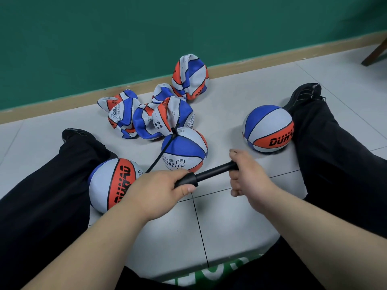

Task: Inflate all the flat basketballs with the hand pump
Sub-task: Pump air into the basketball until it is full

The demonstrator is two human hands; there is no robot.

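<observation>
I sit on the floor with my legs spread. My left hand [156,190] grips the barrel of a black hand pump [206,174], and my right hand [246,171] grips its handle, pulled partly out. The pump's thin black hose [161,154] runs up to a round blue, white and orange basketball [185,150] in front of me. Two more round basketballs lie beside my legs, one at the left [111,184] and one at the right [268,128]. Behind the hose, several crumpled flat basketballs [146,120] lie in a heap, and another [190,77] leans near the wall.
My left leg [48,185] and right leg [335,147] in black trousers flank the work area on the pale tiled floor [219,216]. A green wall [146,34] with a tan skirting board runs behind the heap. A dark wooden furniture leg [374,53] stands at far right.
</observation>
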